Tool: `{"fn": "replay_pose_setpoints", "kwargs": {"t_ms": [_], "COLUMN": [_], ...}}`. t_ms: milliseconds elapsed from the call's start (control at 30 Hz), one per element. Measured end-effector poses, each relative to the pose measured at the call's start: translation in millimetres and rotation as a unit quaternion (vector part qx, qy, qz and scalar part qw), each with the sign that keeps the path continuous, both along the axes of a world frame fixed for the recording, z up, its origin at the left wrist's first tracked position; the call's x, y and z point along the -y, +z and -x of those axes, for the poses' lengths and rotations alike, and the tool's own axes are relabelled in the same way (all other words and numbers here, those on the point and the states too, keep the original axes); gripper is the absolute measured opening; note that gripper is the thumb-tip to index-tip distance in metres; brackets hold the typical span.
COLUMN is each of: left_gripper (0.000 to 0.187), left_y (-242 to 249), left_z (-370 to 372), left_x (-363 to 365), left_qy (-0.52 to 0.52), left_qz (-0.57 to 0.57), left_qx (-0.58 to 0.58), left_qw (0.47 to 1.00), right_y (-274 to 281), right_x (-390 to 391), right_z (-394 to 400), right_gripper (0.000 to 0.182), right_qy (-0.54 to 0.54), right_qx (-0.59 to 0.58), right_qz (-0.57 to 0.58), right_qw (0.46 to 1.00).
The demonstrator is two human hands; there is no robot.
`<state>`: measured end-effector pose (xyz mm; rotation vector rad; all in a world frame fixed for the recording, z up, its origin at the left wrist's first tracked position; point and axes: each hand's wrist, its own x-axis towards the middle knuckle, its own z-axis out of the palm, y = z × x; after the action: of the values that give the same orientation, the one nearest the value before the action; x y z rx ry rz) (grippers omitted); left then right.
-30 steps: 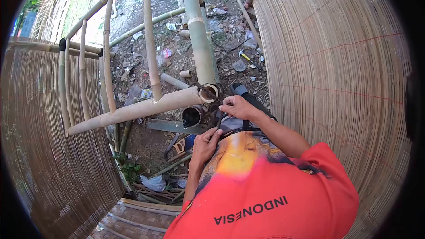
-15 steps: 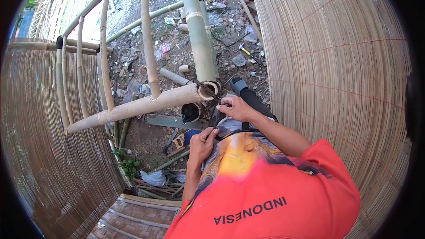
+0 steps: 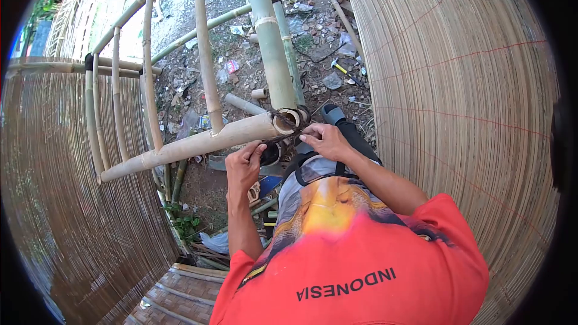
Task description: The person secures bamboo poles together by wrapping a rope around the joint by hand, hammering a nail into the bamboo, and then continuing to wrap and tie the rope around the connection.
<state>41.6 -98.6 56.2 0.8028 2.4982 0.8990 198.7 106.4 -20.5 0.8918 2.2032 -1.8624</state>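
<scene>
A horizontal bamboo rail [image 3: 198, 144] meets an upright bamboo post [image 3: 274, 60] in front of me. Dark fibrous cord [image 3: 297, 125] is wrapped around this joint, close to the rail's hollow end. My right hand [image 3: 325, 142] is just right of the joint, its thumb and fingers pinched on the cord. Below the rail, my left hand [image 3: 244, 165] is raised with curled fingers and the thumb against them. A dark bit shows at its fingertips, but I cannot make out what it is against the dark container [image 3: 274, 155] behind.
Bamboo slat screens stand on the right [image 3: 451, 90] and left [image 3: 48, 150]. Thin bamboo balusters [image 3: 208, 54] rise from the rail. A hammer [image 3: 346, 73] lies on the littered ground, and a handsaw [image 3: 269, 186] lies below my left hand. Woven flooring [image 3: 186, 295] is at lower left.
My left hand has moved left and up, away from the right hand toward the rail's underside. My right hand has shifted slightly right and stays by the joint. The view has shifted slightly.
</scene>
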Motion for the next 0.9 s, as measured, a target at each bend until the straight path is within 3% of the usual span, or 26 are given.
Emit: {"fn": "replay_pose_setpoints", "kwargs": {"t_ms": [100,233,300,333,400,567,733,900], "left_gripper": [0.016,0.014,0.015,0.015,0.015,0.019,0.021,0.015], "left_y": [8,8,-1,-7,-19,-14,-19,-49], "left_z": [26,46,58,63,69,63,75,94], "left_x": [-23,-52,-57,-59,-68,-70,-65,-60], "left_qy": [-0.107,-0.133,-0.156,-0.17,-0.181,-0.202,-0.196,-0.154], "left_qz": [-0.036,-0.029,-0.03,-0.03,-0.058,-0.102,-0.078,-0.047], "left_qx": [-0.073,-0.048,-0.066,-0.084,-0.093,-0.077,-0.088,0.019], "left_qw": [0.991,0.989,0.985,0.981,0.977,0.971,0.973,0.987], "right_y": [4,10,11,10,10,4,-2,0], "right_x": [-9,-13,-10,-7,-4,-7,-3,-6], "right_z": [2,3,5,7,14,17,22,24], "right_gripper": [0.033,0.046,0.063,0.063,0.071,0.065,0.051,0.051], "right_qy": [-0.035,-0.027,-0.023,-0.029,-0.037,0.018,0.02,0.037], "right_qx": [0.007,-0.007,-0.116,-0.113,-0.221,-0.177,-0.227,-0.208], "right_qz": [-0.042,-0.072,-0.178,-0.177,-0.267,-0.327,-0.363,-0.354], "right_qw": [0.998,0.997,0.977,0.977,0.937,0.928,0.903,0.911]}}
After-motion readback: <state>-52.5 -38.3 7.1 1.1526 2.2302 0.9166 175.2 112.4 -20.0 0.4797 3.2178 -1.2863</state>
